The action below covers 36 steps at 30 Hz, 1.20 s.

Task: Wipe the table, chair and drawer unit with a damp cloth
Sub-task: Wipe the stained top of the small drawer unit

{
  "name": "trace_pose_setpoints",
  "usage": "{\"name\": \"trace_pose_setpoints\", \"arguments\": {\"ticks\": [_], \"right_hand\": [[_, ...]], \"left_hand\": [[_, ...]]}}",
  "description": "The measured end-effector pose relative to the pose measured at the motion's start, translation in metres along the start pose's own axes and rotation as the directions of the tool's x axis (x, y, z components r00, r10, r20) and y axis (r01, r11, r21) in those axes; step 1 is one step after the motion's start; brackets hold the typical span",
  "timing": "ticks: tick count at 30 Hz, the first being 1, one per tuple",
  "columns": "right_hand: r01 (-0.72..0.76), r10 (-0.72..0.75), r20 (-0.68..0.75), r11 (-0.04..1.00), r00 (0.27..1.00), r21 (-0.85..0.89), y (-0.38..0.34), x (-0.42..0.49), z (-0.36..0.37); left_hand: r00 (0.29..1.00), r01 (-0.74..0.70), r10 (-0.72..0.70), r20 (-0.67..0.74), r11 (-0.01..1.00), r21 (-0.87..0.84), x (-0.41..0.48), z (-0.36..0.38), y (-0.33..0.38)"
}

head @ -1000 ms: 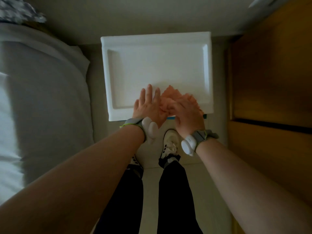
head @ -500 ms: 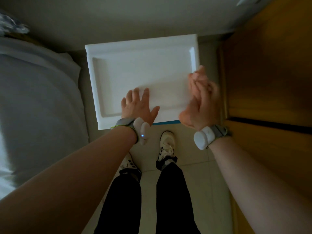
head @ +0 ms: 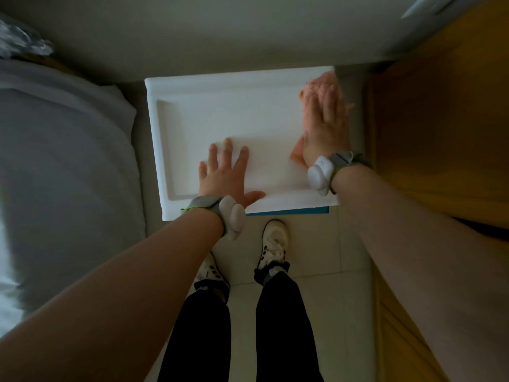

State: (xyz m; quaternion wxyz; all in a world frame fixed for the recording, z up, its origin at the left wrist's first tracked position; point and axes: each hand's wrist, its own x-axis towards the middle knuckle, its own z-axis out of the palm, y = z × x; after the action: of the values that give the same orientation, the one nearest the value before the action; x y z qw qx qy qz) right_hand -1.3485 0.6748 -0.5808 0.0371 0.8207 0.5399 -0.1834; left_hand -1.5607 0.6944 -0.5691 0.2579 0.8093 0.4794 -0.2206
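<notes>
Wiping the white plastic drawer unit [head: 220, 119]: my flat right hand [head: 325, 128] presses the pink cloth [head: 323, 79] at its far corner, my splayed left hand [head: 225, 175] braces; table, chair unseen.

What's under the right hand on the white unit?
A pink cloth; its edges show beyond the right hand at the far end and by the wrist. The hand covers its middle.

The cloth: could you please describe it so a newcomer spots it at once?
Start at the white drawer unit beside the grey bed. At its far right corner the cloth lies under the flat right hand. Nothing else is pink.
</notes>
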Motion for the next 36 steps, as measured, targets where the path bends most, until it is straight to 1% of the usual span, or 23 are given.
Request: {"name": "trace_pose_setpoints", "arguments": {"ticks": [2, 3, 4, 5, 7, 8, 9, 10, 11, 12, 13, 14, 16, 18, 20, 21, 23, 26, 28, 30, 32, 34, 36], "right_hand": [[-0.017, 0.017, -0.007, 1.0, 1.0, -0.003, -0.009, 0.006, -0.001], [0.009, -0.01, -0.019, 0.999, 1.0, -0.031, -0.014, 0.002, 0.0], [0.069, -0.07, -0.027, 0.996, 0.997, -0.053, -0.021, -0.006, 0.001], [0.162, -0.163, -0.008, 0.985, 0.987, -0.061, -0.028, -0.015, 0.003], [0.35, -0.349, 0.093, 0.937, 0.932, 0.009, -0.036, -0.031, 0.01], [0.403, -0.407, 0.16, 0.913, 0.899, 0.059, -0.033, -0.035, 0.011], [0.415, -0.423, 0.193, 0.906, 0.886, 0.078, -0.026, -0.033, 0.009], [0.4, -0.403, 0.159, 0.915, 0.901, 0.049, -0.017, -0.028, 0.006], [0.344, -0.343, 0.088, 0.939, 0.935, 0.003, -0.008, -0.023, 0.003], [0.247, -0.247, 0.017, 0.969, 0.969, -0.026, -0.002, -0.018, -0.001], [0.142, -0.143, -0.021, 0.989, 0.99, -0.038, 0.002, -0.014, -0.003], [0.074, -0.075, -0.034, 0.997, 0.997, -0.033, 0.001, -0.011, -0.003], [0.042, -0.041, -0.034, 0.999, 0.999, 0.023, -0.01, -0.01, 0.0], [0.04, -0.037, -0.04, 0.995, 0.999, 0.09, -0.023, -0.011, 0.004], [0.025, -0.02, -0.033, 0.989, 0.999, 0.148, -0.033, -0.012, 0.007], [0.008, -0.004, -0.025, 0.985, 1.0, 0.17, -0.039, -0.013, 0.009], [-0.019, 0.022, -0.011, 0.976, 1.0, 0.218, -0.052, -0.013, 0.011], [0.034, -0.044, 0.028, 0.958, 0.999, 0.286, -0.092, -0.009, 0.014], [0.124, -0.144, 0.046, 0.945, 0.988, 0.303, -0.125, -0.006, 0.014], [0.267, -0.296, 0.055, 0.916, 0.954, 0.3, -0.156, -0.008, 0.016], [0.366, -0.417, 0.118, 0.879, 0.901, 0.305, -0.185, -0.018, 0.023], [0.38, -0.449, 0.187, 0.87, 0.874, 0.314, -0.196, -0.031, 0.029], [0.369, -0.463, 0.218, 0.856, 0.859, 0.362, -0.193, -0.042, 0.031]], "left_hand": [[1.0, 0.006, -0.006, 0.001, 1.0, -0.006, 0.001, 0.0, 0.0], [1.0, 0.005, -0.005, 0.003, 1.0, -0.003, 0.0, 0.0, 0.0], [1.0, 0.006, -0.006, 0.004, 1.0, -0.003, 0.0, 0.001, 0.001], [1.0, 0.007, -0.007, 0.006, 1.0, -0.005, 0.0, 0.001, 0.001], [1.0, 0.009, -0.009, 0.017, 1.0, -0.009, -0.001, 0.001, 0.001], [1.0, 0.01, -0.01, 0.023, 1.0, -0.012, -0.001, 0.001, 0.001], [1.0, 0.009, -0.009, 0.025, 1.0, -0.014, -0.002, 0.001, 0.002], [1.0, 0.004, -0.004, 0.022, 1.0, -0.016, -0.002, 0.0, 0.002], [1.0, -0.005, 0.005, 0.018, 1.0, -0.022, -0.002, -0.001, 0.002], [1.0, -0.015, 0.016, 0.009, 0.999, -0.038, -0.002, -0.002, 0.001], [1.0, -0.026, 0.025, -0.015, 0.998, -0.063, -0.002, -0.004, -0.002], [0.998, -0.031, 0.027, -0.056, 0.996, -0.086, -0.004, -0.006, -0.007], [0.985, 0.024, -0.041, -0.167, 0.995, -0.098, -0.01, -0.011, -0.024], [0.948, 0.175, -0.205, -0.241, 0.974, -0.141, -0.018, -0.015, -0.05], [0.91, 0.301, -0.355, -0.215, 0.921, -0.249, -0.024, -0.022, -0.069], [0.901, 0.32, -0.385, -0.198, 0.901, -0.293, -0.025, -0.024, -0.075], [0.908, 0.291, -0.37, -0.197, 0.895, -0.339, -0.024, -0.027, -0.078], [0.923, 0.266, -0.343, -0.172, 0.896, -0.356, -0.025, -0.028, -0.088], [0.93, 0.275, -0.334, -0.15, 0.907, -0.319, -0.026, -0.026, -0.096], [0.944, 0.258, -0.304, -0.124, 0.921, -0.292, -0.024, -0.026, -0.1], [0.954, 0.236, -0.275, -0.117, 0.934, -0.268, -0.025, -0.024, -0.11], [0.961, 0.22, -0.254, -0.107, 0.942, -0.254, -0.024, -0.023, -0.115], [0.966, 0.21, -0.24, -0.097, 0.946, -0.246, -0.025, -0.022, -0.118]]}}
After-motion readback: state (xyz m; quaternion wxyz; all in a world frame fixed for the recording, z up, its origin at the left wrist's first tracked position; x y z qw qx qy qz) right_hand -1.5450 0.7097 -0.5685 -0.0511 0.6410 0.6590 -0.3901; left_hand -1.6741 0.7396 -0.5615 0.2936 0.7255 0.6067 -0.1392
